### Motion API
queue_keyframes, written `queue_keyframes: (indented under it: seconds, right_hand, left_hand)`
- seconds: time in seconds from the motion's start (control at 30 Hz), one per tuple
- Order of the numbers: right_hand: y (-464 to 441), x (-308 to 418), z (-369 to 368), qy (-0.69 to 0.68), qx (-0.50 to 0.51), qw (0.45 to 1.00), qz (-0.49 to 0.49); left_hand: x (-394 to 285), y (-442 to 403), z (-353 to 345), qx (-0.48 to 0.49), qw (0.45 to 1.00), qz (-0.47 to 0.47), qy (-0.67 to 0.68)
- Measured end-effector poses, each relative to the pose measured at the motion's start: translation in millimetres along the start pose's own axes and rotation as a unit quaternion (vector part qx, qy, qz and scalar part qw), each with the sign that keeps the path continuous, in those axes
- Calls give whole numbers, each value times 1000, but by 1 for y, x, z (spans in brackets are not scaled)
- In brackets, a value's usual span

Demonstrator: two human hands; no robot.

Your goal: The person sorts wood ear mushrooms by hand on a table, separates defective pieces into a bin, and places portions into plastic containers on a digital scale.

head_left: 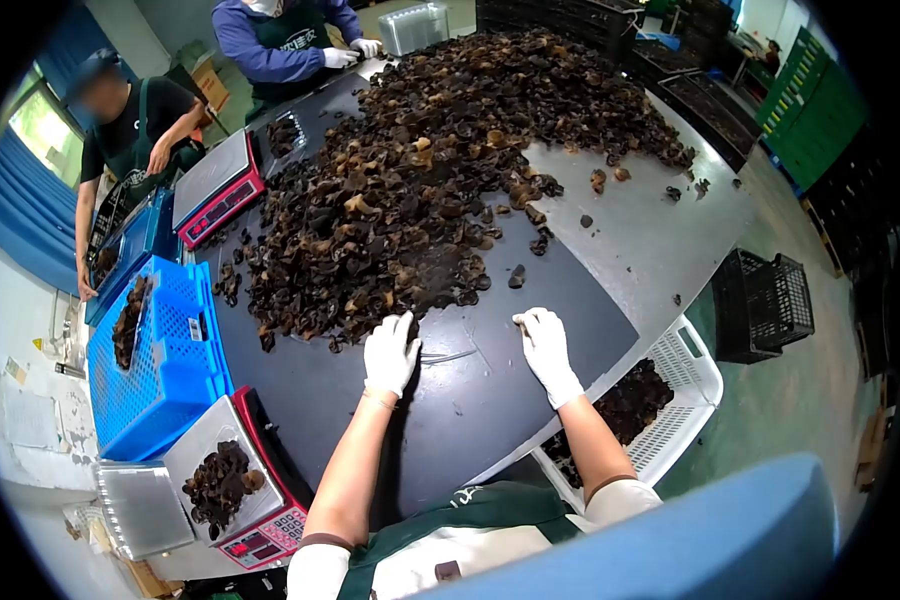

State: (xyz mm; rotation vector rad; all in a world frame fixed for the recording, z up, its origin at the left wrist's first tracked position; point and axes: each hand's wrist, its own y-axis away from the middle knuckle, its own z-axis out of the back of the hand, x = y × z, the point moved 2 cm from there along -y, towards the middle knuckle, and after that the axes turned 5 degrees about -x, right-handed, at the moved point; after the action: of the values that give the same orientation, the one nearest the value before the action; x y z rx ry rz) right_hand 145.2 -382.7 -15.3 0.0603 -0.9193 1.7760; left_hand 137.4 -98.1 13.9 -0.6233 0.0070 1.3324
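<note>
A big heap of brown-black wood ear mushrooms [370,230] covers much of the dark table mat [470,420]. My left hand [392,353], in a white glove, lies at the heap's near edge with its fingers stretched forward and the thumb a little apart. To its right, my gloved right hand [545,350] rests over the bare mat, fingers loosely bent, with nothing visible in them. Between the hands a thin dark strip [448,356] lies on the mat. A few loose mushroom pieces [516,277] are just beyond my right hand.
At left, a red scale [260,505] carries a small mushroom pile, beside a clear plastic box [145,510] and a blue crate [160,400]. Another scale [215,190] stands farther back. A white basket [705,375] sits below the right edge. Two co-workers [290,40] [135,130] stand across and left.
</note>
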Motion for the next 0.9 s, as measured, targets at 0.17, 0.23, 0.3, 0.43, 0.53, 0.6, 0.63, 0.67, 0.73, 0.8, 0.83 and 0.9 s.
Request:
queue_keyframes:
  seconds: [0.17, 0.23, 0.3, 0.43, 0.53, 0.6, 0.63, 0.67, 0.73, 0.8, 0.83, 0.9]
  right_hand:
    - [-30, -20, -7, -132, -81, 972, -175]
    - [-49, -20, -10, -91, -33, 977, -187]
    - [-65, -28, -21, -39, 9, 986, -160]
    - [-90, -33, -33, 37, 105, 980, -163]
    - [-82, -20, -52, -168, 16, 971, -171]
    - [-80, 31, -58, -237, 56, 948, -203]
    - [-75, 80, -54, -254, 109, 932, -233]
    - [-65, 119, -61, -316, 142, 919, -189]
    - [-48, 204, -73, -345, 184, 920, -31]
    - [-37, 293, -70, -396, 265, 876, 72]
    - [-31, 328, -75, -436, 292, 845, 102]
    - [-24, 396, -78, -461, 317, 810, 175]
  left_hand:
    - [-8, 35, -2, 8, 1000, -20, 7]
    - [-26, 53, 18, -8, 995, 25, 101]
    - [-38, 75, 35, -4, 979, 70, 189]
    - [-56, 125, 68, 3, 940, 155, 303]
    - [-55, 156, 120, 21, 891, 290, 349]
    - [-48, 175, 158, -28, 896, 299, 328]
    - [-42, 181, 182, -46, 898, 318, 299]
    - [-31, 189, 203, -113, 922, 277, 246]
    - [-5, 208, 244, -203, 943, 233, 128]
    - [26, 228, 286, -250, 940, 230, 26]
    - [41, 235, 307, -269, 936, 227, -13]
    - [77, 249, 333, -309, 924, 201, -104]
